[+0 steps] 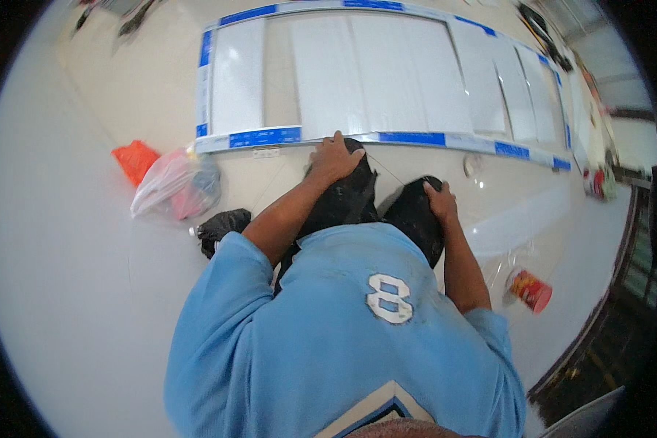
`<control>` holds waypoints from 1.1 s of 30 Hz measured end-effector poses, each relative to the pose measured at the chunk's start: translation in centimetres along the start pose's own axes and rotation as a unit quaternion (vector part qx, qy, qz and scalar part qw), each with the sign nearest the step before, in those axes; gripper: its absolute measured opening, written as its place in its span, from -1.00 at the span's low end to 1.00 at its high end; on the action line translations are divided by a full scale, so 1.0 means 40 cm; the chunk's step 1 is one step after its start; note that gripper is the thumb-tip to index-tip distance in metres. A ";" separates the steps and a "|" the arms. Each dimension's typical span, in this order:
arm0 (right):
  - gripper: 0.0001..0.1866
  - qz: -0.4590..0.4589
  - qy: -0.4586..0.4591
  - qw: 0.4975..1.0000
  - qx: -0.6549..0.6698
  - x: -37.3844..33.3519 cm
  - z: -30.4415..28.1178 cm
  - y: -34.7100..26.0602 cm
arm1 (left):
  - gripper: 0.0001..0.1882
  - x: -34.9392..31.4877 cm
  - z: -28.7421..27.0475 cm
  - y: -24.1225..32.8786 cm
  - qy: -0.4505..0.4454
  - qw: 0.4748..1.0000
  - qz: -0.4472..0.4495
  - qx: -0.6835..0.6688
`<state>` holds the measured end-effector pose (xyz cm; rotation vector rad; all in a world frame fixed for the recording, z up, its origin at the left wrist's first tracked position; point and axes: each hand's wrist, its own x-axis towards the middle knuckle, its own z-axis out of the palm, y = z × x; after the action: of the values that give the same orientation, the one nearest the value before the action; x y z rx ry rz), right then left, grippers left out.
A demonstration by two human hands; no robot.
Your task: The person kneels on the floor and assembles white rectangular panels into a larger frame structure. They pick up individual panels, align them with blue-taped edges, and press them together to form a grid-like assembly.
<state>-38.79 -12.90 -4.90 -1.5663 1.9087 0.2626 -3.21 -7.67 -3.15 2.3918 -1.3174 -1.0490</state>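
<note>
A long frame (482, 144) with blue and white tape along its rails lies on the floor ahead of me, and several white panels (328, 73) sit inside it. My left hand (334, 158) rests on my left knee beside the frame's near rail, thumb and fingers apart. Whether a fingertip touches the rail I cannot tell. Over my right knee lies my right hand (442, 201), its thumb apart and its fingers bent over the side of the knee. Neither hand holds an object. A small metal hinge-like plate (266, 152) lies against the near rail, left of my left hand.
To my left lie an orange bag (135, 160), a pale plastic bag (171, 186) with things inside and a black bag (225, 225). On my right are a roll of clear tape (472, 166) and a red tub (531, 290) on its side. Dark tools (544, 36) lie at the far right.
</note>
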 end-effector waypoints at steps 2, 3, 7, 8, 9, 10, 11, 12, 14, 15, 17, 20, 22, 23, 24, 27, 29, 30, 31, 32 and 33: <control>0.12 0.003 -0.015 1.000 0.011 0.007 -0.001 0.002 | -0.28 0.076 0.005 -0.058 0.120 0.989 0.025 -0.087; 0.11 0.012 -0.010 1.000 0.005 0.011 -0.003 0.004 | -0.28 0.122 0.005 -0.095 0.169 0.980 0.012 -0.104; 0.12 -0.004 -0.011 1.000 -0.005 0.008 -0.012 0.006 | -0.41 0.335 0.001 -0.216 0.284 0.943 -0.075 -0.157; 0.12 -0.010 -0.016 1.000 -0.003 0.007 -0.016 0.002 | -0.47 0.384 -0.002 -0.238 0.280 0.938 -0.095 -0.179; 0.12 -0.001 -0.015 1.000 -0.007 0.000 -0.019 0.000 | -0.53 0.421 0.003 -0.251 0.256 0.938 -0.119 -0.202; 0.12 -0.011 -0.020 1.000 -0.001 0.000 -0.023 -0.008 | -0.58 0.458 0.006 -0.254 0.227 0.934 -0.167 -0.222; 0.12 -0.011 -0.021 1.000 -0.003 -0.003 -0.027 -0.015 | -0.59 0.485 0.009 -0.257 0.212 0.915 -0.187 -0.288; 0.12 0.003 -0.022 1.000 -0.013 -0.007 -0.031 -0.022 | -0.61 0.502 0.014 -0.261 0.183 0.897 -0.208 -0.344; 0.10 0.012 -0.038 0.999 -0.015 -0.012 -0.040 -0.040 | -0.64 0.525 0.018 -0.262 0.165 0.850 -0.248 -0.434; 0.09 0.025 -0.044 0.998 -0.025 -0.010 -0.044 -0.051 | -0.65 0.532 0.016 -0.269 0.199 0.868 -0.226 -0.394; -0.02 -0.002 -0.026 0.998 -0.053 0.003 -0.047 -0.084 | -0.67 0.540 0.003 -0.298 0.254 0.898 -0.188 -0.306; -0.18 -0.123 0.025 0.989 -0.072 0.061 -0.041 -0.181 | -0.68 0.547 -0.033 -0.381 0.300 0.879 -0.188 -0.320; -0.30 -0.259 0.095 0.961 0.004 0.130 -0.005 -0.302 | -0.69 0.554 -0.063 -0.449 0.321 0.879 -0.185 -0.300; -0.35 -0.307 0.095 0.946 0.038 0.173 0.019 -0.378 | -0.70 0.559 -0.076 -0.477 0.320 0.879 -0.193 -0.296; -0.33 -0.287 0.061 0.950 0.108 0.220 0.052 -0.467 | -0.68 0.559 -0.086 -0.499 0.321 0.855 -0.169 -0.371; -0.30 -0.236 -0.072 0.951 0.185 0.335 0.155 -0.728 | -0.67 0.563 -0.127 -0.535 0.297 0.852 -0.191 -0.387; -0.32 -0.183 -0.133 0.930 0.289 0.365 0.245 -0.861 | -0.64 0.556 -0.158 -0.532 0.322 0.873 -0.165 -0.326; -0.36 -0.155 -0.159 0.918 0.328 0.377 0.283 -0.910 | -0.61 0.548 -0.176 -0.528 0.296 0.876 -0.169 -0.340; -0.36 -0.126 -0.184 0.919 0.324 0.397 0.310 -0.951 | -0.58 0.536 -0.192 -0.520 0.264 0.874 -0.191 -0.360; -0.36 -0.107 -0.212 0.917 0.320 0.414 0.338 -0.986 | -0.57 0.526 -0.205 -0.508 0.279 0.884 -0.179 -0.329; -0.36 -0.067 -0.230 0.922 0.305 0.421 0.364 -1.005 | -0.56 0.513 -0.215 -0.495 0.292 0.889 -0.184 -0.302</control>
<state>2.53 -29.46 -16.39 -1.0817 1.3315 -0.0326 22.59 -14.01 -16.64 2.2106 -0.2759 -0.5916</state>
